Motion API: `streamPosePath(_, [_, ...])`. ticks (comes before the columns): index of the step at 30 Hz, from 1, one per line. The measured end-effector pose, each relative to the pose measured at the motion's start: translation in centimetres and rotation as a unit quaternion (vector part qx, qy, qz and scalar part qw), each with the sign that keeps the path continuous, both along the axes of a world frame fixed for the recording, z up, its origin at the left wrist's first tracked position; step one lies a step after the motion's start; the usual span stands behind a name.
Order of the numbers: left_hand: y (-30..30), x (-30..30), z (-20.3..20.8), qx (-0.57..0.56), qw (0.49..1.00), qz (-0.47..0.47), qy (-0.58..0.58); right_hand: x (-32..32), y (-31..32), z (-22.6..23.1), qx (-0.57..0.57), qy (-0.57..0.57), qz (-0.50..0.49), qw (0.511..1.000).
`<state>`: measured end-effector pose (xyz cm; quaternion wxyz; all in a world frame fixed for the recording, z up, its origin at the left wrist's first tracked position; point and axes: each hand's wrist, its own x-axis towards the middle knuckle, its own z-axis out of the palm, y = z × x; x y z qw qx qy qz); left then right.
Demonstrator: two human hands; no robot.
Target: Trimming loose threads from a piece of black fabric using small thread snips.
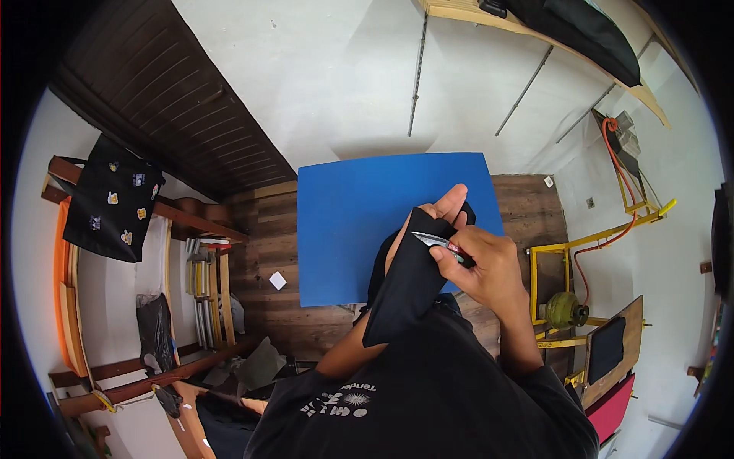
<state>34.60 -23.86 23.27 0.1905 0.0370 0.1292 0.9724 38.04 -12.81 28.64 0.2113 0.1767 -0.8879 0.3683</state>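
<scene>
A folded piece of black cloth [407, 291] is draped along my left forearm and over my left hand [449, 206]. The left fingers stick out past its far edge and hold it up; part of that hand is hidden under the cloth. Small pointed thread snips [430, 239] with silver blades are gripped in my right hand [489, 264], between thumb and curled fingers. Their tip points left and lies against or just above the cloth. Both hands are over the near right part of a blue tabletop [344, 222].
On the left, a black printed bag [115, 200] hangs from a wooden rack. A yellow metal frame [552, 251] with a green gas cylinder [564, 310] and orange hose stands at right. A wooden shelf [527, 27] juts from the wall. White paper [277, 281] lies on the floor.
</scene>
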Motion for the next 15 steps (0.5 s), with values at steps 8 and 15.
streamPosePath(8, [-0.5,-0.2,-0.7,-0.022,0.998,-0.002,0.052,0.3,-0.3,0.2,0.006,-0.010,0.013,1.000])
streamPosePath(15, [-0.7,-0.2,-0.9,-0.027,0.998,-0.001,0.048,0.0,-0.3,-0.2,0.049,-0.002,0.002,0.999])
